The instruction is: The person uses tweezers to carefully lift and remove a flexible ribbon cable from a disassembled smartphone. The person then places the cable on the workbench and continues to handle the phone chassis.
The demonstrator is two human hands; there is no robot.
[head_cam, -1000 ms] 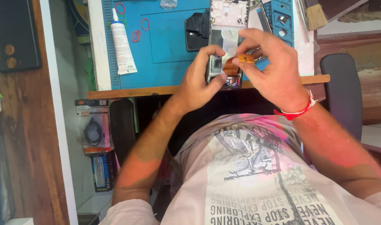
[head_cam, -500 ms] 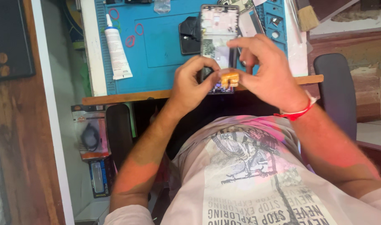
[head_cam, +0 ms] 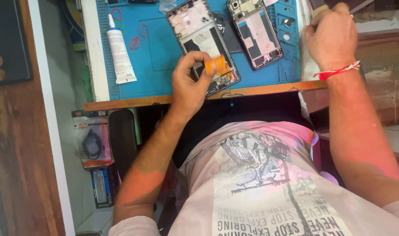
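Note:
My left hand point(head_cam: 188, 83) pinches a small orange flex strip point(head_cam: 217, 65) between thumb and fingers, right over the lower end of an opened phone frame point(head_cam: 195, 26) that lies on the blue work mat point(head_cam: 155, 57). A second opened phone body point(head_cam: 257, 37) lies beside it to the right. My right hand point(head_cam: 332, 37), with a red thread around the wrist, is at the mat's right edge. Its fingers are curled by a tan handle-like thing point(head_cam: 319, 9); the grip itself is hidden.
A white glue tube point(head_cam: 120, 54) and red rubber rings point(head_cam: 136, 41) lie on the mat's left part. The wooden table edge point(head_cam: 134, 103) runs just below the mat. Packaged items point(head_cam: 92, 140) hang below the table on the left. A dark cabinet point(head_cam: 9, 39) stands far left.
Both hands held the phone frame at the table edge before. Now the frame lies on the mat, my right hand has moved off to the upper right, and my left keeps the orange strip.

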